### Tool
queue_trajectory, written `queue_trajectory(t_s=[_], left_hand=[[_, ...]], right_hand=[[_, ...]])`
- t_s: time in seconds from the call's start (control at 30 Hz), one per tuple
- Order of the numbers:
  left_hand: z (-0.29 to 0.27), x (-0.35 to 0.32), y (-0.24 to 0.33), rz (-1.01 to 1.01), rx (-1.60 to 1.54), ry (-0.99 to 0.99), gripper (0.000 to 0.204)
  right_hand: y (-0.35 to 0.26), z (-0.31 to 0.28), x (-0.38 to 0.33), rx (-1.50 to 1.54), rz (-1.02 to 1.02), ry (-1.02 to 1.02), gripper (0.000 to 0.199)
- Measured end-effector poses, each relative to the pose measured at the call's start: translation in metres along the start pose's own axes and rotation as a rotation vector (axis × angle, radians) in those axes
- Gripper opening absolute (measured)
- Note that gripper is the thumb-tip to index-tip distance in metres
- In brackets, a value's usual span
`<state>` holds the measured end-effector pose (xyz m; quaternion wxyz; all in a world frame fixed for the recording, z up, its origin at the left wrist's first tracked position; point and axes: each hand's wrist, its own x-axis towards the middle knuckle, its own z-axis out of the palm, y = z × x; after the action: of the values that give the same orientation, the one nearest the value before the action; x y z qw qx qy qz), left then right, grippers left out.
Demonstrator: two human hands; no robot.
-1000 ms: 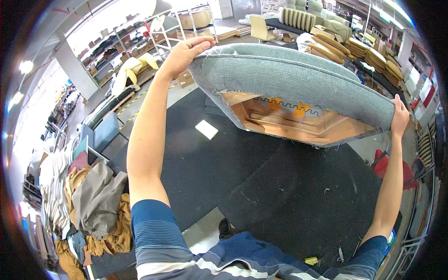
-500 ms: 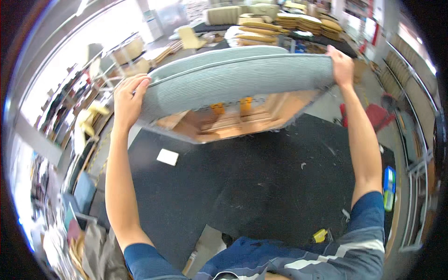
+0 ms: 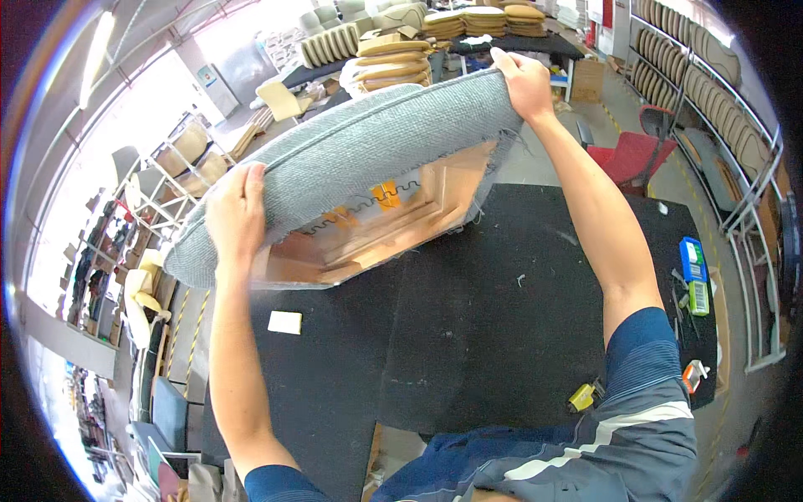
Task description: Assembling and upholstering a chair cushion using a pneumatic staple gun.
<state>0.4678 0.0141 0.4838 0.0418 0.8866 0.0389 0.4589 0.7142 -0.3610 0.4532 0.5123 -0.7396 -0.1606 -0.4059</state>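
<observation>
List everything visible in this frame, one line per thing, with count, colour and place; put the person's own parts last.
seat cushion: one, grey-green fabric over a wooden frame with zigzag springs showing underneath, held up tilted above the table
work table: one, black felt top, under the cushion
pale card: one, cream, on the table at left
blue box: one, blue, at the table's right edge
yellow tool: one, yellow and black, at the table's near edge
red chair: one, red, on the floor right of the table
stacked cushions: several, tan, on benches behind
metal racks: white, along the right wall
left hand: fingers gripping the cushion's lower left edge
right hand: gripping the cushion's upper right corner
</observation>
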Motion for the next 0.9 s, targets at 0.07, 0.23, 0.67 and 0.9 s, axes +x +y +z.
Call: queue_trajectory(t_s=[0.07,0.23,0.67,0.9], left_hand=[[0.006,0.004,0.021,-0.115,0.184,0.009,0.034],[0.011,0.001,0.006,-0.099,0.145,0.062,0.031],[0.004,-0.016,0.016,-0.046,0.224,0.134,0.029],[-0.029,-0.104,0.046,0.136,0.116,0.235,0.017]], right_hand=[[0.001,-0.003,0.003,0.007,0.008,0.004,0.044],[-0.004,0.01,-0.006,0.203,0.168,0.045,0.047],[0.003,-0.008,-0.012,0.284,0.118,-0.024,0.043],[-0.001,-0.079,-0.097,0.413,0.1,0.016,0.034]])
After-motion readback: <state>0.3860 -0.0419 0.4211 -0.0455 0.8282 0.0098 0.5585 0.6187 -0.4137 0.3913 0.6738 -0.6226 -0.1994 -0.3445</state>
